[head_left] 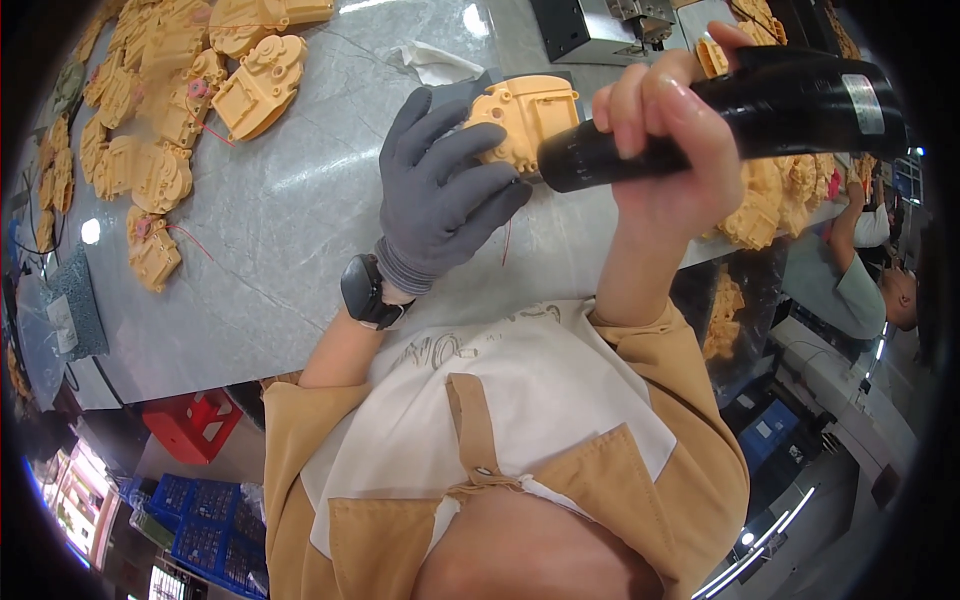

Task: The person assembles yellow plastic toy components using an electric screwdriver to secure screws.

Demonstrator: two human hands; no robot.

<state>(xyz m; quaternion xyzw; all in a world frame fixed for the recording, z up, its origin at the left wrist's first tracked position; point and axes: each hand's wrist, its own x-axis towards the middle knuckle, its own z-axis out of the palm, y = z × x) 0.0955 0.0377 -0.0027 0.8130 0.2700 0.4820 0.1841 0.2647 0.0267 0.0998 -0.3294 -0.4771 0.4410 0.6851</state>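
My left hand (437,180), in a grey glove, holds the left edge of a yellow plastic housing (540,112) against the table, its fingers over the rim. The housing has moulded ridges and round openings. A thin red wire shows below it. My bare right hand (668,140) is closed round a thick black tube-shaped tool (800,100) with a pale label; its exact kind I cannot make out. The tool's blunt end (565,160) is over the housing's lower right corner, and I cannot tell whether they touch. A dark block shows partly behind the housing.
Several similar yellow housings (160,175) lie heaped at the left, some with red wires. More (755,205) are piled at the right. A white tissue (440,62) and a metal machine (600,35) are at the back. Another person (840,270) is at the far right.
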